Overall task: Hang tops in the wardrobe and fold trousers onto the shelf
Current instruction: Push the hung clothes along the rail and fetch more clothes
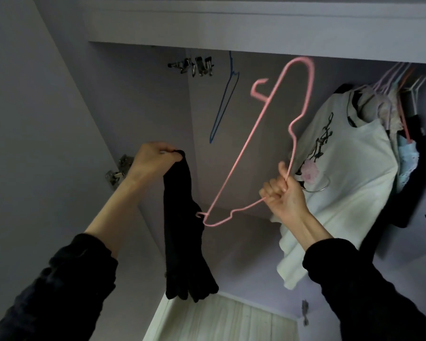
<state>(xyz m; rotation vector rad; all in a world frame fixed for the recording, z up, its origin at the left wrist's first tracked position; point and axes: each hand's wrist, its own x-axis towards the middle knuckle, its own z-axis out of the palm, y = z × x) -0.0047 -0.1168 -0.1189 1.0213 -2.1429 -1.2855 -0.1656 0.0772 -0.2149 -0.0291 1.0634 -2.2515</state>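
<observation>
My left hand (155, 161) grips the top of a black garment (182, 230) that hangs down in a narrow bunch inside the open wardrobe. My right hand (282, 193) grips the hook of an empty pink hanger (268, 134), held tilted, one end up near the wardrobe top and the other end touching the black garment. A white top with a dark print (342, 173) hangs on the right side. An empty blue hanger (225, 102) hangs at the upper middle.
Several pastel hangers (394, 80) with more clothes crowd the far right. Metal clips (194, 66) hang at the upper left of the wardrobe. The open left door carries a metal hinge (118, 172). A pale wooden panel (221, 321) shows at the bottom.
</observation>
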